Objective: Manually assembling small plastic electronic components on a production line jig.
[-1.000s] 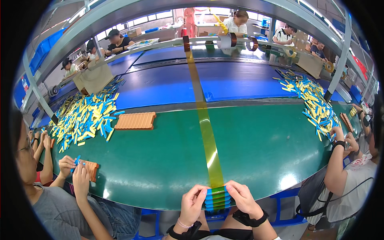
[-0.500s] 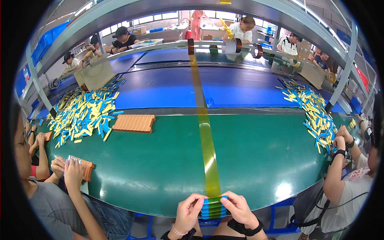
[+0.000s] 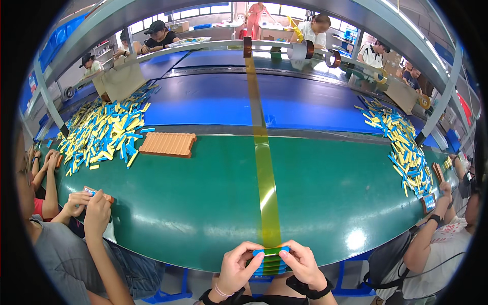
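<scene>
At the table's near edge I hold a small stack of blue strips [image 3: 271,265] level between both hands. A band of amber tape [image 3: 265,183] runs down the table from a roll and lies over the middle of the stack. My left hand [image 3: 241,264] is closed on the stack's left end, thumb in front. My right hand [image 3: 303,265] pinches its right end. On the top strip, a pale edge shows beneath the tape. The undersides of the strips are hidden.
Heaps of blue and yellow strips [image 3: 104,134] lie left and right [image 3: 406,157]. An orange ridged tray [image 3: 168,145] rests on the green table [image 3: 203,203]. Tape rolls [image 3: 300,50] hang on a bar at the back. Co-workers sit close on both sides.
The top strip now tilts up a little, showing a pale edge. The view has shifted slightly. The right co-worker's hands have moved, and a filled tray now shows there.
</scene>
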Demonstrator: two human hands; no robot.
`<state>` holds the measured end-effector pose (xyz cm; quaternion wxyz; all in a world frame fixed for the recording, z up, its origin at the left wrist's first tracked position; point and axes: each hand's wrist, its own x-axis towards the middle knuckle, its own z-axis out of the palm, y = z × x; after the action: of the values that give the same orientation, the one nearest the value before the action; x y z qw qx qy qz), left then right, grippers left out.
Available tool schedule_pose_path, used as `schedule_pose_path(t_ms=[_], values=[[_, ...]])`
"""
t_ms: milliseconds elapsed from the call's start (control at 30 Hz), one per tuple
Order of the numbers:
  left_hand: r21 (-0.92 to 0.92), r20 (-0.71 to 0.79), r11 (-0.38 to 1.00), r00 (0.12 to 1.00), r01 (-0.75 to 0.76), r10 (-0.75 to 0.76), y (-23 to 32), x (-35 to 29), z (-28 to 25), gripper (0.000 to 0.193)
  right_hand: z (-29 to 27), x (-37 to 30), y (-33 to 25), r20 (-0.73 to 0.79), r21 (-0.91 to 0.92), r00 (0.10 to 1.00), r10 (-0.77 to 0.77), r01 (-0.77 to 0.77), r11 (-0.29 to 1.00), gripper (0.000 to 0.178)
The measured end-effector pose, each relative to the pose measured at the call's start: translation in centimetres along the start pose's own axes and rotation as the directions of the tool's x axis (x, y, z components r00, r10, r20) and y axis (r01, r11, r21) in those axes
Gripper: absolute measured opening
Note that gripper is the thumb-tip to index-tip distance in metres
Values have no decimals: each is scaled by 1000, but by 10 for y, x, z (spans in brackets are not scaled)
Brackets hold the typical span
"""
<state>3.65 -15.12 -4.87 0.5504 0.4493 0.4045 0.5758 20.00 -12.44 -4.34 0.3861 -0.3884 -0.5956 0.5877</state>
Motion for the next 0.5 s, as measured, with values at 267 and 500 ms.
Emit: schedule_pose_path(t_ms=[267,500], values=[[43,58,997,997,-58,55,1,3,0,19,1,0,-4,-2,-2,1000,19,-19,1000,14],[77,51,993,995,-86,82,-3,2,-1,19,3,1,1,22,76,999,-28,26,997,17]])
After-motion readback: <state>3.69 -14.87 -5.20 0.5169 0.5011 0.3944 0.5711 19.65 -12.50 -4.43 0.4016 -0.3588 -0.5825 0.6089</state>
